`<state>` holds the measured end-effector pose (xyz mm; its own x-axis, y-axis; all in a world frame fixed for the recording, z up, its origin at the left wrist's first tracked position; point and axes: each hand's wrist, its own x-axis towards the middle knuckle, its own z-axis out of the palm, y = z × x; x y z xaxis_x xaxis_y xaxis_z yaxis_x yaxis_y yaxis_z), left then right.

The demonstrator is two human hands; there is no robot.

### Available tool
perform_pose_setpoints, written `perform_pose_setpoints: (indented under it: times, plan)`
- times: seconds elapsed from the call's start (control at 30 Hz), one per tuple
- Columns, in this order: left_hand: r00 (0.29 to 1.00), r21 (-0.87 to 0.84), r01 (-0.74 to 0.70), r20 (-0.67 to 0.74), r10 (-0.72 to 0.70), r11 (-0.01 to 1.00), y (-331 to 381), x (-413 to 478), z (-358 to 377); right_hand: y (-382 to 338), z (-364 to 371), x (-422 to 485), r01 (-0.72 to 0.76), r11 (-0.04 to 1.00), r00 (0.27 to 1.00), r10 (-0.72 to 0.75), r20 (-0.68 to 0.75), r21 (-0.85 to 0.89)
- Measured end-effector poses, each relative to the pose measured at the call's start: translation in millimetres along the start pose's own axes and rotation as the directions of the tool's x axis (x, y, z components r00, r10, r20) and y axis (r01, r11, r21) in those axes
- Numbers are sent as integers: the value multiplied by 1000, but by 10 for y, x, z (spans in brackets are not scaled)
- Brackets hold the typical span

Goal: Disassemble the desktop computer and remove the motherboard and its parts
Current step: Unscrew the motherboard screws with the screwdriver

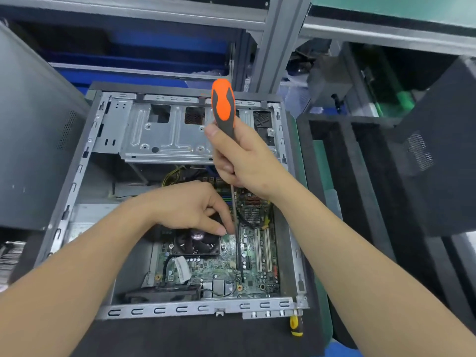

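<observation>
Over the motherboard [219, 264], the right hand [247, 161] grips the upright screwdriver [223, 106] and the left hand [190, 207] pinches its shaft.

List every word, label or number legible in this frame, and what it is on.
No text is readable.
The round sticker on the cooler fan: blurred.
The white tag on the cable: print too small.
Markings on the motherboard: too small.
Handle of the screwdriver: no print seen.
</observation>
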<state>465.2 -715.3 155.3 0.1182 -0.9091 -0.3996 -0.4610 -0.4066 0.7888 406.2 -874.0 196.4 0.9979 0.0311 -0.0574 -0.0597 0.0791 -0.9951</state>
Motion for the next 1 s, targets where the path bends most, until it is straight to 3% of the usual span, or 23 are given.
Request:
perform_pose_setpoints:
  times: [0.43,0.8,1.0]
  plan:
    - [996,65,-74,45,72,995,157,-52,215,-632,-266,-169,94,995,986,-97,-139,-33]
    - [979,-101,-89,-193,69,991,341,-150,470,-1241,-391,-237,271,962,930,-272,-246,-36]
    - [966,-117,-129,-241,98,985,368,-129,483,-1230,-388,-250,277,961,926,-273,-262,-24]
